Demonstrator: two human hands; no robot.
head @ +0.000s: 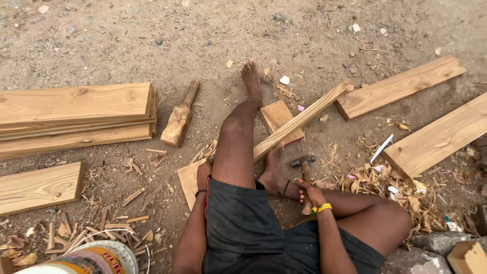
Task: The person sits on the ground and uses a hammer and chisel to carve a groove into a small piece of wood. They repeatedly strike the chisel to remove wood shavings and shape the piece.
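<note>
From the head camera we look down at a person sitting on the dirt ground. The right hand is wrapped tight around the handle of a hammer, whose metal head is up just right of the right foot. The left hand is low beside the left leg, resting at a flat board; we cannot tell if its fingers are closed or loose. A long stick lies slanted across a small block, passing under the left leg and touching the right foot. There is open dirt at the top, far from the hands. On the left, a stack of planks and one short plank close that side, with a wooden mallet near them. Two planks lie at the right, with shavings beside the knee. At the bottom edge sits a bucket; we cannot see what is in it.
</note>
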